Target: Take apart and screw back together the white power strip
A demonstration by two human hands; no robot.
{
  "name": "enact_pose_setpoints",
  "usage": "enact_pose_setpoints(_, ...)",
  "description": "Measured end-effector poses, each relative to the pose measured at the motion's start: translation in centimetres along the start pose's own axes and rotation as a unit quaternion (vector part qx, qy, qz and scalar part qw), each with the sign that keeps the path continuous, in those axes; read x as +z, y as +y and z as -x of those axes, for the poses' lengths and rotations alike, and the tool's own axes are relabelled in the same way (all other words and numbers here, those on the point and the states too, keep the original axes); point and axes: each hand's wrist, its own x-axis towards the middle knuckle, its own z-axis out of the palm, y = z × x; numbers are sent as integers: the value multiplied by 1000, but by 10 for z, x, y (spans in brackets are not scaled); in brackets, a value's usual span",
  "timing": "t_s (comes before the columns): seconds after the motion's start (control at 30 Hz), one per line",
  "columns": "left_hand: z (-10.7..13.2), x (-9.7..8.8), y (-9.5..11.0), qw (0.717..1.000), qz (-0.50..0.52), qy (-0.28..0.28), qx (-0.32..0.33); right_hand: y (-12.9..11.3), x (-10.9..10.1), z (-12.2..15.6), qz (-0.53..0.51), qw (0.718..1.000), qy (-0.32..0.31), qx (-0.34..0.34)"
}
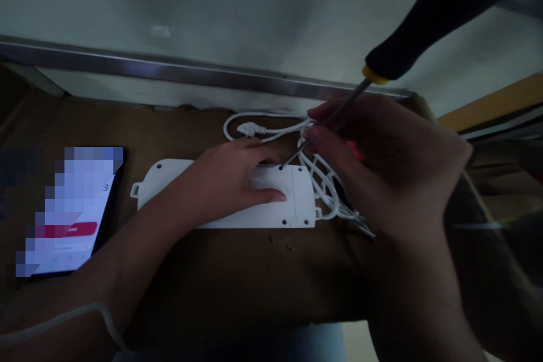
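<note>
A white power strip [229, 220] lies face down on the brown surface, its back and screw holes showing. My left hand [229, 175] grips it, thumb stretched across the back and fingers at the far edge. My right hand [373, 141] pinches the metal shaft of a screwdriver [424, 28] with a black handle and yellow collar. The screwdriver slants down to the left, its tip at a hole near the strip's far right edge. Whether a screw sits in that hole is hidden. Two small screws [289, 247] lie just in front of the strip.
A white cord [331, 195] lies coiled to the right of the strip, and its plug [250, 128] rests behind it. At the left lies a lit phone [85, 249]. A pale wall [190, 17] with a metal rail [169, 67] rises behind.
</note>
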Motion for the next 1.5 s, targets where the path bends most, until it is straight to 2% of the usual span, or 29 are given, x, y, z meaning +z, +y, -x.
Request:
enact_pose_setpoints(0.27,0,-1,-1,1000,15,-5,3,-1,0,2,6,1000,-5,21)
enact_pose_setpoints(0.6,-1,-1,0,1000,9,-6,-2,-3,1,1,4,1000,4,-6)
enact_pose_setpoints(0.8,-1,-1,1,1000,8,-8,-5,-9,-1,1,3,1000,-19,24)
enact_pose_setpoints(1.17,-1,-2,1,1000,11,-8,-4,-12,0,-1,-17,1000,-9,14)
enact_pose_setpoints(1.33,-1,-2,2,1000,7,-15,-6,-15,-2,-1,-9,999,-8,37)
enact_pose_setpoints(1.5,-2,-1,2,1000,-1,-10,-8,-13,-2,-1,6,1000,-10,4)
